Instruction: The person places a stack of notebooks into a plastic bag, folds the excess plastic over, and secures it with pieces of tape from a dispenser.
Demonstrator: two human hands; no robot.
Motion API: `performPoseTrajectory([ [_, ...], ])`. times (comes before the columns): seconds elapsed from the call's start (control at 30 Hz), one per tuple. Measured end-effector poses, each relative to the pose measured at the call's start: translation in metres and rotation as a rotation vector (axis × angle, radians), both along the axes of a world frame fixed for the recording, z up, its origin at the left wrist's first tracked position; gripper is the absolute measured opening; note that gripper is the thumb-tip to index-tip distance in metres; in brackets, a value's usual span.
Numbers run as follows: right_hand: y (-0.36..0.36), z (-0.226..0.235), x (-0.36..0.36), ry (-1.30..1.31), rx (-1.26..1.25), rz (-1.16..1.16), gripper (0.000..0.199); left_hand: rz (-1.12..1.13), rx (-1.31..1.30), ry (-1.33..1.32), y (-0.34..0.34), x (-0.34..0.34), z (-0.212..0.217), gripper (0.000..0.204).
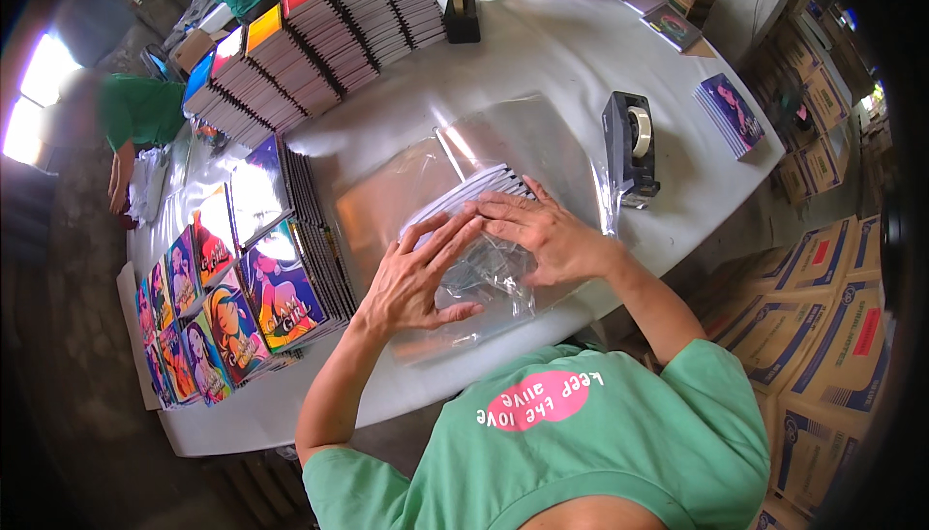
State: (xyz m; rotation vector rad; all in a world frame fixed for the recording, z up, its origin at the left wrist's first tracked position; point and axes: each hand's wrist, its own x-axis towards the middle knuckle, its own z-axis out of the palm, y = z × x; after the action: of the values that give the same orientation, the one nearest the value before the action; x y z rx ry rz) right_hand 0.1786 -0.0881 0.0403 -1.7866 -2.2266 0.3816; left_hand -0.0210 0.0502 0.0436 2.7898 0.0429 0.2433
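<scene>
A small stack of thin booklets (466, 193) lies inside a clear plastic bag (484, 283) on a white table (542, 56). My left hand (418, 276) presses flat on the bag's near end, fingers spread. My right hand (542, 232) lies over the stack next to it, fingertips touching the booklets' edge and the crumpled plastic. More clear bags (387, 196) are spread flat under and behind the stack.
Colourful illustrated booklets (242, 288) lie in rows at the left, with tall stacks (310, 36) at the back. Two black tape dispensers (631, 143) (463, 9) stand on the table. Cardboard boxes (832, 327) are piled at the right. A person in green (135, 114) works at far left.
</scene>
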Motion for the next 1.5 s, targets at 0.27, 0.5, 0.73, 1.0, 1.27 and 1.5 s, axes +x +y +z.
performPoseTrajectory([
  [0.27, -0.083, -0.044, 0.139, 0.478, 0.482, -1.286, 0.064, 0.113, -0.171, 0.086, 0.006, -0.004, 0.008, 0.087],
  [0.5, -0.095, -0.096, 0.175, 1.005, -0.071, -1.474, 0.046, 0.145, 0.135, 0.217, 0.01, -0.008, 0.016, 0.095],
  [0.73, -0.103, -0.109, 0.166, 1.268, 0.046, -1.543, 0.033, 0.144, 0.166, 0.252, 0.011, -0.005, 0.019, 0.098],
  [1.0, -0.106, -0.107, 0.151, 1.654, 0.44, -1.22, 0.026, 0.13, 0.173, 0.252, 0.014, -0.006, 0.017, 0.102],
  [1.27, -0.109, -0.093, 0.11, 0.902, 0.29, -1.349, 0.023, 0.067, 0.169, 0.213, 0.019, -0.008, 0.016, 0.101],
  [1.5, 0.029, 0.07, 0.026, 0.844, -0.302, -0.32, 0.068, 0.066, 0.2, 0.246, 0.02, -0.011, 0.02, 0.1],
])
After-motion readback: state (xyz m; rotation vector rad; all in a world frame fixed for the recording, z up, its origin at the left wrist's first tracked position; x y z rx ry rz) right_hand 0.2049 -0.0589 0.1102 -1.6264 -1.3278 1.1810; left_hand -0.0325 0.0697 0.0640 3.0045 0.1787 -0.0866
